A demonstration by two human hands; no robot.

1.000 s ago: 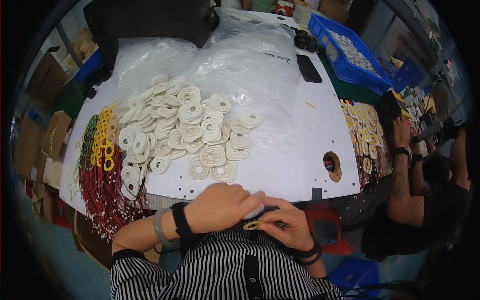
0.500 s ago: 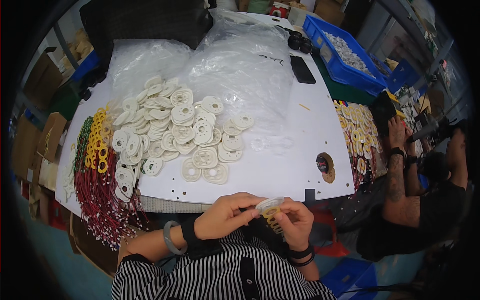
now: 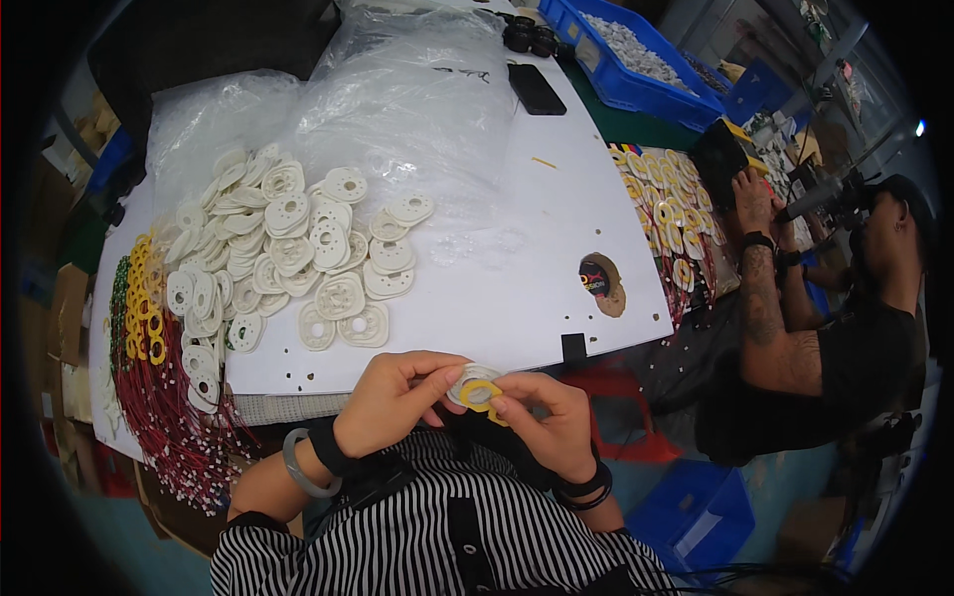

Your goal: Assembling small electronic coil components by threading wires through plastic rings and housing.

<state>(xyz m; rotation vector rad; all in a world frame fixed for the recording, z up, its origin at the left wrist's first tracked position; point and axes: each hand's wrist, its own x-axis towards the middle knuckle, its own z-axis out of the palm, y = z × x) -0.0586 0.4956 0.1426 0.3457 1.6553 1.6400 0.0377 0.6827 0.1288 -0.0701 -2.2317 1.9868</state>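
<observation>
Your fingers cover much of the white disc and the yellow ring, so how the two sit together is hard to tell. Your left hand pinches the disc's edge; your right hand is closed on the ring, both just off the near edge of the white table. Since half a second ago, the ring has come against the disc. The pile of white discs is unchanged.
</observation>
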